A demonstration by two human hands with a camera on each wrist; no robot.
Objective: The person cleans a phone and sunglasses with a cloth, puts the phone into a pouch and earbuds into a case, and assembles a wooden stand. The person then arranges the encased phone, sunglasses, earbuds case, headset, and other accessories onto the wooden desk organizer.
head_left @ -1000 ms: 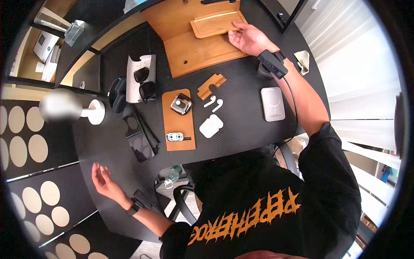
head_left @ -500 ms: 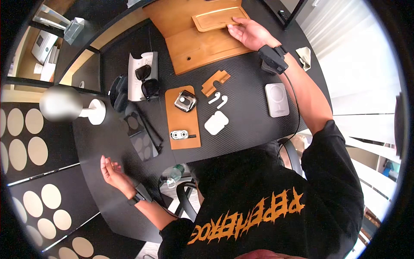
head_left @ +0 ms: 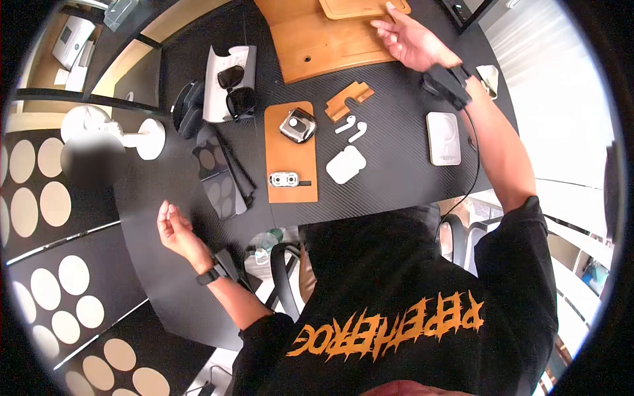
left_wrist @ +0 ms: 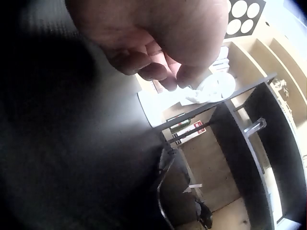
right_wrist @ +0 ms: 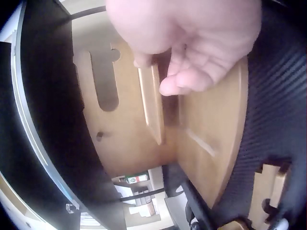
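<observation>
Closer to the dark glossy item (head_left: 222, 188) than in the earlier frame, the left hand (head_left: 181, 235) is hanging loosely curled, holding nothing. The right hand (head_left: 417, 45) is pinching one end of the wooden tray (head_left: 360, 7) over the wooden stand (head_left: 337, 49); white earbuds (head_left: 357, 132) are lying on the worktop (head_left: 393, 162).

Bright daylight from the right, curtain (head_left: 522, 112) washed out, fisheye bending and dark corners, hazy left wrist view.
</observation>
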